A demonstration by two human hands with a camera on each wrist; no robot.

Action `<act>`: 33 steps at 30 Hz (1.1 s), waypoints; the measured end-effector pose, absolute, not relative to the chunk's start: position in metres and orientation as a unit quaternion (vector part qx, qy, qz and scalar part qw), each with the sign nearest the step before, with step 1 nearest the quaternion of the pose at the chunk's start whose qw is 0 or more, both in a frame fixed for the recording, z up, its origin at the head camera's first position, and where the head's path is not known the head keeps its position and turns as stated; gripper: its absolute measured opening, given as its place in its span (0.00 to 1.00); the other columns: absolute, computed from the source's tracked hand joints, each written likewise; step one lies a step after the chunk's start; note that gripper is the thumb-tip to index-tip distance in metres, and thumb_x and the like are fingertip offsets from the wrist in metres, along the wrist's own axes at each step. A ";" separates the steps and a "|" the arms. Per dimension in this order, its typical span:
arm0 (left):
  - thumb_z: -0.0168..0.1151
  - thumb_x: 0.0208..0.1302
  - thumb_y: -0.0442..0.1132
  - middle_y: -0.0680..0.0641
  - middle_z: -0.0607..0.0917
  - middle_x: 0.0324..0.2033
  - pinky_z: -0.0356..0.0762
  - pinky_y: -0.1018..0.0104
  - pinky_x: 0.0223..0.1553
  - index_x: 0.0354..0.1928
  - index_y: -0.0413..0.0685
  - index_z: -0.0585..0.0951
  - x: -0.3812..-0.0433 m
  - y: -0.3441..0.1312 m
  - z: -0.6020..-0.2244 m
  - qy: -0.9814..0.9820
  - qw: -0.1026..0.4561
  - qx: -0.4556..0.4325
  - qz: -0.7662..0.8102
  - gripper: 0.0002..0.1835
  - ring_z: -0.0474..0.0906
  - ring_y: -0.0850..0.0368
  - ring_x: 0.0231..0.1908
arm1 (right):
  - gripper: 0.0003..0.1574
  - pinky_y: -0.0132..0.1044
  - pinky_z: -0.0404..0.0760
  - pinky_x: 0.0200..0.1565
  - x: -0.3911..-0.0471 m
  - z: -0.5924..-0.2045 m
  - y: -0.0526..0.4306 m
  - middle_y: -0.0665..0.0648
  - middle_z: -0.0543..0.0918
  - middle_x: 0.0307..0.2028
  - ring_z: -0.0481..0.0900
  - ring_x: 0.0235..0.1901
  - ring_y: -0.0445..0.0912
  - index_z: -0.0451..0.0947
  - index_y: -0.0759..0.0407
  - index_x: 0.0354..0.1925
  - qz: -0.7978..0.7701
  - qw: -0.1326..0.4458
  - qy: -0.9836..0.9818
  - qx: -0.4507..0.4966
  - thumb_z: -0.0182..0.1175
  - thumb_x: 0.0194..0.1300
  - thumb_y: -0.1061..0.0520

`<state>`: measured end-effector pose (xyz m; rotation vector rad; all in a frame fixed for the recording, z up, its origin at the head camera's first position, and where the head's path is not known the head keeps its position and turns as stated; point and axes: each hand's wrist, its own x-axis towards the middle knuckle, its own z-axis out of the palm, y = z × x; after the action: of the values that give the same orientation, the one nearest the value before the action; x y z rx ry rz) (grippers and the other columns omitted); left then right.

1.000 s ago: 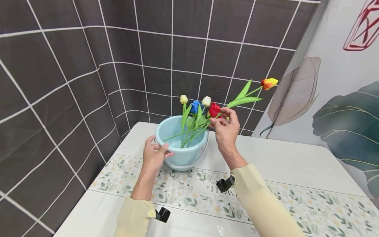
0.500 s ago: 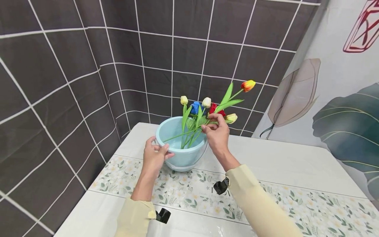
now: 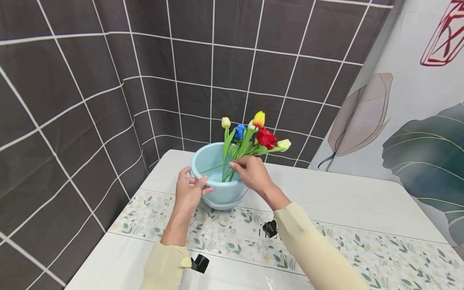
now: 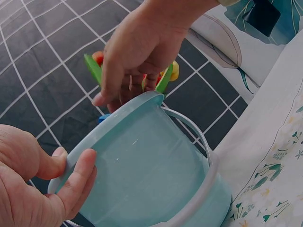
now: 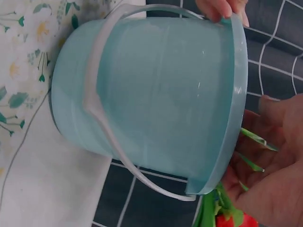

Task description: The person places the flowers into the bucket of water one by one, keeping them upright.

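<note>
A light blue bucket (image 3: 224, 195) stands on the table, its rim gripped at the left by my left hand (image 3: 188, 191), thumb and fingers on either side. Over the near right of the rim, my right hand (image 3: 251, 173) pinches a tulip by its green stem; the yellow-orange bloom (image 3: 259, 119) points up. Other artificial flowers lean inside the bucket: a blue rose (image 3: 239, 131), a red rose (image 3: 266, 138) and pale tulips (image 3: 284, 145). In the right wrist view, green stems (image 5: 253, 163) show among the fingers. The bucket partly hides the flowers in the left wrist view.
The bucket's pale handle (image 5: 108, 120) hangs down its near side. Under it lies a white table cover (image 3: 348, 193) with a floral band. A dark cloth with white grid lines (image 3: 188, 60) rises behind and at the left; a leaf-printed cloth (image 3: 409, 72) hangs at the right.
My right hand has moved left and down to the bucket's rim with the yellow-orange tulip, whose bloom swung from the far right to nearly upright. My left hand has stayed on the rim.
</note>
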<state>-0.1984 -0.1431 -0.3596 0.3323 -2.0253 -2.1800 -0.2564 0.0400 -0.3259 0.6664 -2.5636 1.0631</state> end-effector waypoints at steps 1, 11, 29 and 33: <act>0.53 0.71 0.33 0.37 0.67 0.45 0.88 0.72 0.42 0.74 0.49 0.48 -0.198 -0.143 -0.359 -0.675 0.073 0.111 -0.726 0.36 0.85 0.53 0.34 | 0.16 0.32 0.69 0.21 -0.256 -0.325 0.040 0.51 0.75 0.19 0.69 0.22 0.43 0.85 0.59 0.27 0.362 0.143 -0.891 0.234 0.61 0.67 0.52; 0.53 0.71 0.32 0.37 0.67 0.44 0.88 0.72 0.42 0.74 0.47 0.48 -0.200 -0.141 -0.358 -0.674 0.071 0.113 -0.727 0.36 0.84 0.55 0.32 | 0.24 0.37 0.79 0.32 -0.248 -0.314 0.041 0.59 0.81 0.24 0.76 0.28 0.46 0.83 0.59 0.30 0.440 0.152 -0.862 0.202 0.50 0.74 0.45; 0.58 0.69 0.43 0.41 0.73 0.46 0.84 0.61 0.47 0.74 0.48 0.52 -0.203 -0.156 -0.360 -0.762 0.080 0.131 -0.629 0.37 0.79 0.51 0.40 | 0.17 0.45 0.83 0.48 -0.242 -0.306 0.077 0.65 0.85 0.38 0.81 0.40 0.55 0.82 0.67 0.44 0.529 0.147 -0.825 0.135 0.51 0.73 0.56; 0.58 0.69 0.47 0.42 0.72 0.50 0.79 0.56 0.53 0.74 0.47 0.53 -0.204 -0.161 -0.359 -0.783 0.083 0.126 -0.604 0.38 0.74 0.48 0.48 | 0.17 0.49 0.84 0.52 -0.239 -0.306 0.092 0.62 0.84 0.45 0.81 0.47 0.54 0.81 0.63 0.50 0.482 0.151 -0.853 0.130 0.51 0.73 0.55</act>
<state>-0.2039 -0.1614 -0.3594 0.3762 -2.3370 -1.8030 -0.2390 0.0918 -0.3063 0.3721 -2.4506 1.3839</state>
